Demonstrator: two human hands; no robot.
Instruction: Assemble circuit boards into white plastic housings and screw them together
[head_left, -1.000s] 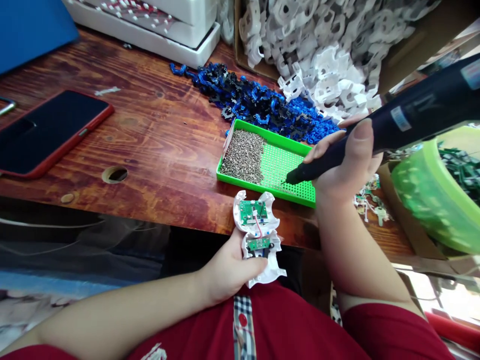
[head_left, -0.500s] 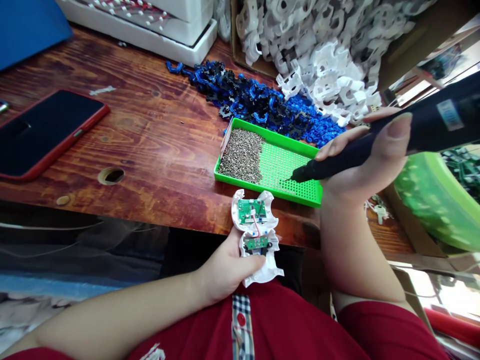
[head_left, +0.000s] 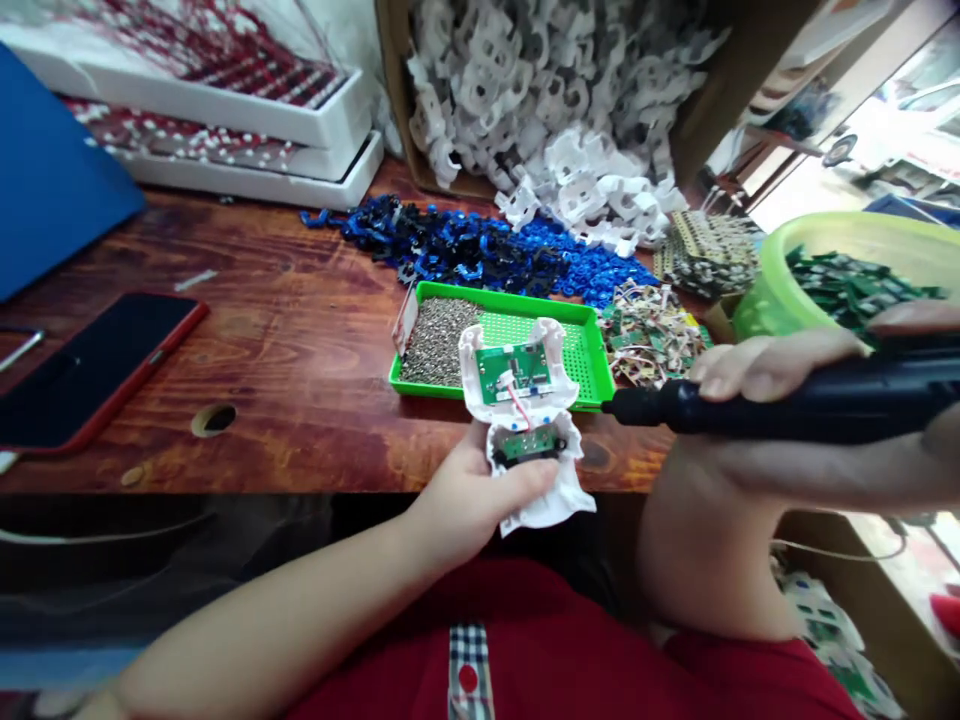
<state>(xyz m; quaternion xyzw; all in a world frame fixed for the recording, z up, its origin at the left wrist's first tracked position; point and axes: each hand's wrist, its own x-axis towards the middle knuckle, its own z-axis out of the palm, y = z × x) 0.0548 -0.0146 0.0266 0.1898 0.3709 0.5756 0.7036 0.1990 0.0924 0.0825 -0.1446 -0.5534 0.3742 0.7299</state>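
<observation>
My left hand [head_left: 480, 490] grips a white plastic housing [head_left: 547, 500] in two opened parts, thumb across its lower part. Green circuit boards [head_left: 491, 372] sit in both parts, joined by a thin red and white wire. In my right hand [head_left: 795, 400] is a black electric screwdriver [head_left: 660, 405], held level with its tip pointing left toward the housing, a little apart from it. Behind the housing lies a green perforated tray [head_left: 592, 355], its left portion filled with small screws [head_left: 439, 340]. Whether a screw sits on the bit is too small to tell.
Blue and black plastic parts [head_left: 465, 240] lie behind the tray, before a box of white shells [head_left: 510, 90]. At right are small wired boards [head_left: 649, 335] and a yellow-green tub [head_left: 772, 270]. A red-cased phone [head_left: 90, 360] lies left, near a table hole [head_left: 214, 420].
The screwdriver has swung from over the tray to level, its tip now beside the housing. My left hand has lifted the housing slightly, and the view has tilted upward.
</observation>
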